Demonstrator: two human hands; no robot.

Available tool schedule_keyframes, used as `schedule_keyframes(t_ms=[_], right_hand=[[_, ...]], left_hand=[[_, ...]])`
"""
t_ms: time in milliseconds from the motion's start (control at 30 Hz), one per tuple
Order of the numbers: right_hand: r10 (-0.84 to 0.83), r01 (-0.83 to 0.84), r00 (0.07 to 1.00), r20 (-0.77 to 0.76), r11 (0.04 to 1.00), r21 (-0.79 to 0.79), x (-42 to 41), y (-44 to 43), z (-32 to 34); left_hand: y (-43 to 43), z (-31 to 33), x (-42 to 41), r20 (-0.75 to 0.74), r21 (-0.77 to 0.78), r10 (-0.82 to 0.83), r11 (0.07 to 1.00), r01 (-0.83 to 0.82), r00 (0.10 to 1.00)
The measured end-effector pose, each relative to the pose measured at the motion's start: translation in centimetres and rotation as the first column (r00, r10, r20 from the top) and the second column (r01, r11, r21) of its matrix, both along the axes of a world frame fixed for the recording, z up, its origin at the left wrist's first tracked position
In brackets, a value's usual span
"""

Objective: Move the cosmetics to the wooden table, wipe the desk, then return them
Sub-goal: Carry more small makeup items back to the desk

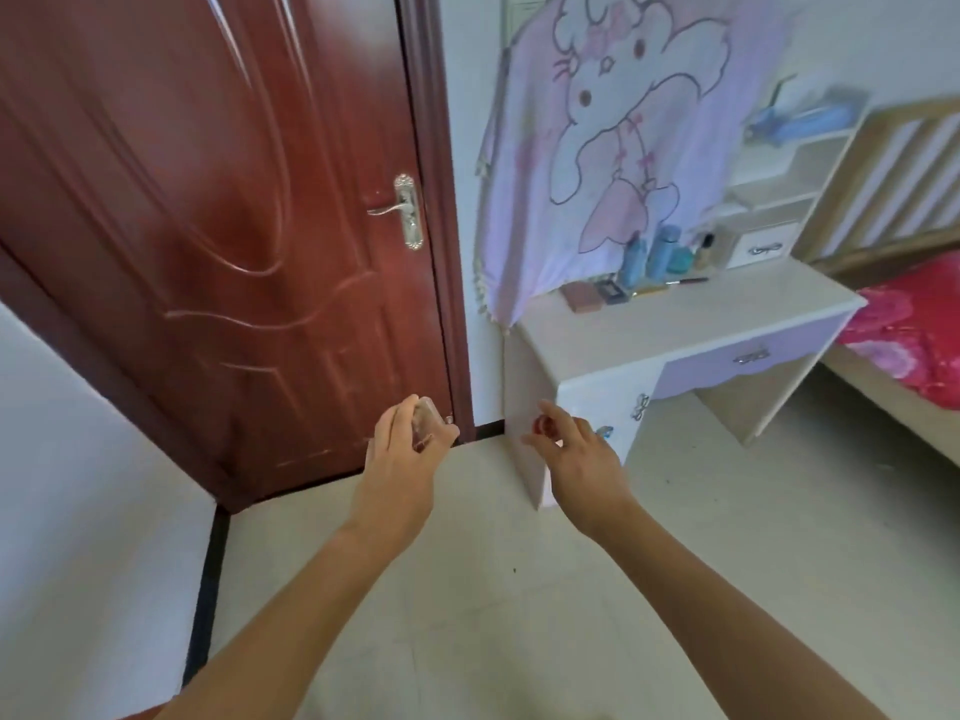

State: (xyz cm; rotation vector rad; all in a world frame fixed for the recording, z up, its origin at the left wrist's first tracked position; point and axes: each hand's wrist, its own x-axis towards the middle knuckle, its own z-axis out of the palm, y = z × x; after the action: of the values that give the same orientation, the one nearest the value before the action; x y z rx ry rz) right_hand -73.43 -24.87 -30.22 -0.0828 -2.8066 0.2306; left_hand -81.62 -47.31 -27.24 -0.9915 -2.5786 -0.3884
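Observation:
My left hand (402,454) is closed around a small clear bottle (427,419), held out over the floor in front of the door. My right hand (576,454) grips a small red item (544,424) between its fingers, level with the desk's left side panel. Ahead on the right stands the white and lilac desk (691,324). Along its back edge sit blue bottles (655,254), a dark bottle (705,250), a brown compact (583,297), a dark compact (613,291) and a thin pencil (670,284). No wooden table is in view.
A shut dark red door (208,226) fills the left. A lilac cartoon cloth (623,137) hangs behind the desk. A bed with a red cover (914,330) and a slatted headboard (893,179) stands at the right. Pale floor tiles (493,589) lie below my arms.

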Motion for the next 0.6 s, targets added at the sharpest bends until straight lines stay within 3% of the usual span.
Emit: schedule_keyframes(t_ms=[267,600], right_hand=[[-0.198,0.198,0.980,-0.037,0.980,0.004,1.3,22.7,0.7],[-0.313,0.313,0.950,-0.015,0.950,-0.001,-5.0,38.2,-0.4]], left_hand=[[22.2,1.2,-2.6,0.008,-0.033,-0.168,0.985,0.168,0.986],[39.1,-1.5,-11.8,0.038,-0.038,-0.257,0.965,0.259,0.966]])
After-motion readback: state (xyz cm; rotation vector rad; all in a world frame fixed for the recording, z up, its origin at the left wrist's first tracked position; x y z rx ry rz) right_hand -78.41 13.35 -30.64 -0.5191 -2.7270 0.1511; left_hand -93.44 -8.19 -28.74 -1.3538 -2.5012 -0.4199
